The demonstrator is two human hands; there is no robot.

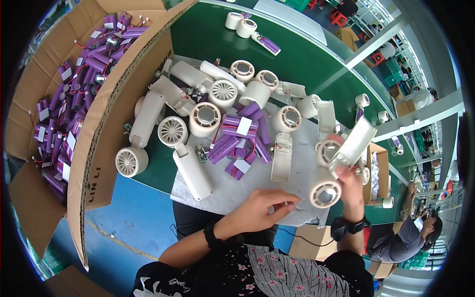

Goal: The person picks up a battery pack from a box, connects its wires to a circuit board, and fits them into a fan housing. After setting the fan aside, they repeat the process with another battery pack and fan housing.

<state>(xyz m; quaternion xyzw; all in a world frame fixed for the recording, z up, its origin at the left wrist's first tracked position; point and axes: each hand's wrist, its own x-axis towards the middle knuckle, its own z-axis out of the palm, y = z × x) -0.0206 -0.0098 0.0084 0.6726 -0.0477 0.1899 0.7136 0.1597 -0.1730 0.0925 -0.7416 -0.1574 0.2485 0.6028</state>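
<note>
My right hand (351, 185) grips a white handheld fan (357, 140) at the joint between its handle shell and its round head. The handle tilts up to the right, and the head hangs down beside my fingers. To its left, my left hand (262, 210) hovers over the near edge of the grey mat (302, 173), fingers stretched out and nothing between them. An opened fan (281, 163) lies on the mat ahead of my left hand. Purple battery packs (240, 126) with red wires and white labels are heaped at the mat's middle.
Several white fans (205, 119) and handle shells crowd the green table (316, 64) beyond the batteries. A large cardboard box (126, 74) full of purple battery packs stands at the left. A smaller carton (381, 168) is at the right, with a co-worker (408, 237) seated past it.
</note>
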